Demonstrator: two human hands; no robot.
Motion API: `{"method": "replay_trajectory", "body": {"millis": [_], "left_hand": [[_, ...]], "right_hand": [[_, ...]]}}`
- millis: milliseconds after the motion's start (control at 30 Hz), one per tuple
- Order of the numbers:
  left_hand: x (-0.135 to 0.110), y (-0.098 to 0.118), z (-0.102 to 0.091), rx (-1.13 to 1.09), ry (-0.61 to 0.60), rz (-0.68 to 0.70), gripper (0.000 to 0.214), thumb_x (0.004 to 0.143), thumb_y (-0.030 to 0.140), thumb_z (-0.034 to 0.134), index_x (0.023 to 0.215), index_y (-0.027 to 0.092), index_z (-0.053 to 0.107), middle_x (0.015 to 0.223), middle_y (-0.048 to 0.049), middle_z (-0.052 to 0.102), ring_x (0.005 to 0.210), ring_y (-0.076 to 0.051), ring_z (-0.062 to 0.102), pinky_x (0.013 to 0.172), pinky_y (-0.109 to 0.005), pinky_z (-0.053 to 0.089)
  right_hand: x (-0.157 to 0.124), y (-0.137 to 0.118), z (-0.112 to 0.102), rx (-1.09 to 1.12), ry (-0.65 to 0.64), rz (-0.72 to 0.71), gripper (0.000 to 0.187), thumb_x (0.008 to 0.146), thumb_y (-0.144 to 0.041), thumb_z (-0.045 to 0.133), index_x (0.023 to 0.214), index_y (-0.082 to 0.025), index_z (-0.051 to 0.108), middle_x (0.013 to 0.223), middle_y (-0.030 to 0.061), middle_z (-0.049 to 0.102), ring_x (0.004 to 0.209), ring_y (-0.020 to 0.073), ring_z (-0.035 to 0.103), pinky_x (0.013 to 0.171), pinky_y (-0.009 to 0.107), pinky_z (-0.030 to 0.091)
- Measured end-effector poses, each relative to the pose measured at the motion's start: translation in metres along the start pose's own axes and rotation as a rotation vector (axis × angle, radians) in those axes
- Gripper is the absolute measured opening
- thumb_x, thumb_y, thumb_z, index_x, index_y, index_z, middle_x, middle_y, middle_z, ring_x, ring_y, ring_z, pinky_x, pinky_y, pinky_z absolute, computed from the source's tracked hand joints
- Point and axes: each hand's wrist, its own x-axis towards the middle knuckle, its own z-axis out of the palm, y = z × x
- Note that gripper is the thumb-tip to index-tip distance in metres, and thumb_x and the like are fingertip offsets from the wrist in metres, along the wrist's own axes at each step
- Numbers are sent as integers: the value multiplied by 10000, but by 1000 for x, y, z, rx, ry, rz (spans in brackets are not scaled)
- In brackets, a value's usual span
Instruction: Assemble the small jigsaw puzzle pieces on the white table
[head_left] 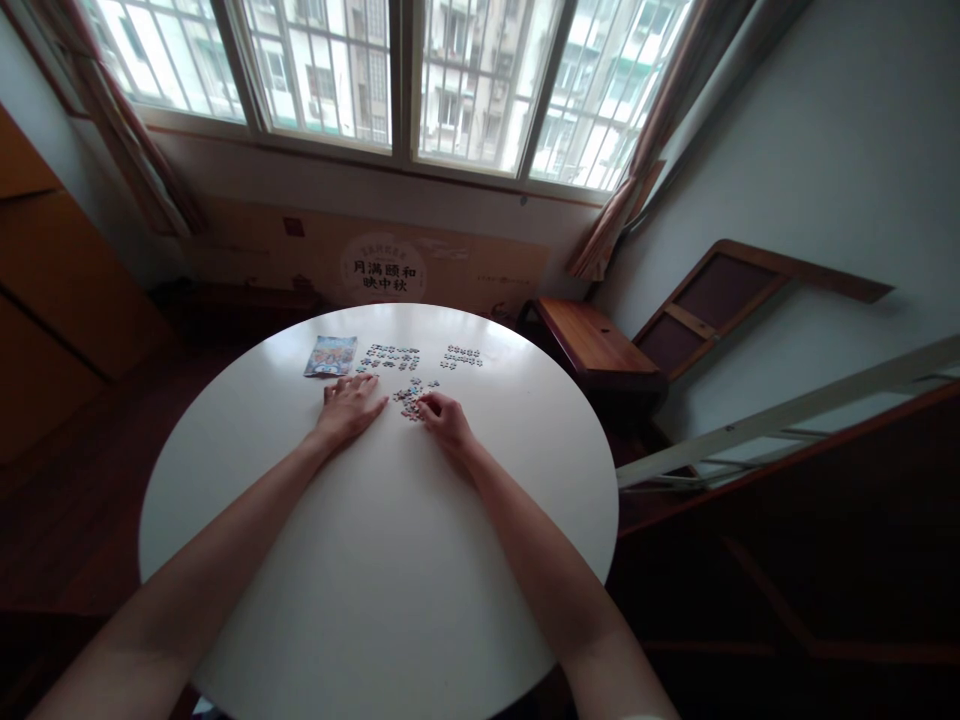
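Observation:
My left hand (349, 405) lies flat on the round white table (390, 580), fingers stretched out toward a small pile of jigsaw pieces (410, 396). My right hand (444, 417) rests beside that pile with fingers curled, pinching at the pieces; what it holds is too small to name. Farther back lie two spread groups of puzzle pieces (390, 357) (461, 356). A colourful picture card (330, 355) sits at the back left of the pieces.
A wooden bench (592, 340) stands right of the table. A cardboard panel with printed characters (382, 268) leans under the barred window (390, 70). A wooden frame (720, 300) leans on the right wall. Wooden cabinet at left.

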Motion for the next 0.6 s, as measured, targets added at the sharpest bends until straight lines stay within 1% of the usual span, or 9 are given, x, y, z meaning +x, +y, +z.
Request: {"method": "replay_trajectory", "body": {"millis": [133, 300, 600], "left_hand": [[2, 1, -1, 10, -30, -4, 597, 870, 571, 293, 1362, 256, 415, 1440, -93, 378, 1289, -343, 294, 999, -515, 245], [3, 1, -2, 12, -37, -6, 617, 866, 589, 273, 1375, 260, 394, 1444, -101, 365, 1284, -352, 300, 998, -520, 242], [8, 2, -1, 15, -33, -14, 630, 858, 603, 284, 1369, 252, 399, 1436, -106, 367, 1268, -363, 304, 986, -527, 247]], "right_hand": [[1, 2, 1, -6, -2, -18, 241, 809, -323, 514, 847, -141, 667, 662, 4, 606, 594, 103, 494, 589, 210, 371], [1, 4, 2, -16, -8, -16, 238, 805, -319, 512, 846, -144, 668, 642, -4, 590, 573, 101, 475, 580, 213, 364], [1, 3, 1, -16, -11, -22, 232, 801, -302, 508, 844, -143, 672, 644, -7, 579, 576, 98, 463, 585, 209, 361]]}}
